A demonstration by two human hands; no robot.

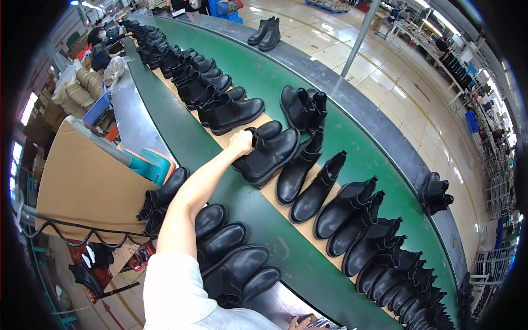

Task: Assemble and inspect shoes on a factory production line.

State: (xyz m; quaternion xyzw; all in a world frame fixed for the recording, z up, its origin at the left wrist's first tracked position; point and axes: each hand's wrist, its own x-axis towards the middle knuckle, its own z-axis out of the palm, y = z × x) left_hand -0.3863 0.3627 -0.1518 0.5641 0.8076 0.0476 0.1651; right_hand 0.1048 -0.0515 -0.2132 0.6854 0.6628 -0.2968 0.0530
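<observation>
Head view: we looked down on a green conveyor belt point(247, 71) that curved through a workshop, a tan strip point(270, 191) running along it.
Left hand point(241, 144): bare, it reached over the belt at the end of a forearm point(190, 203) from a white sleeve point(176, 291).
Left grip: we saw it clamped on the upper shaft of a black Chelsea boot point(269, 157); we could not tell whether it also pinched the neighbouring boot point(269, 130) behind.
Held boot: it was at the strip, toe toward the upper right; we could not tell whether its sole touched.
Right hand point(300, 323): only part showed at the lower edge, so we could not tell whether its grip was apart or together.
Boot rows: we saw black boots point(234, 113) lined up beyond the hand and more boots point(308, 201) toward the lower right.
Far side: one pair point(300, 110) stood on bare green belt, another pair point(267, 37) on the metal rim point(324, 71).
Near side: loose boots point(236, 269) lay beside the forearm, right of a cardboard sheet point(88, 187).
</observation>
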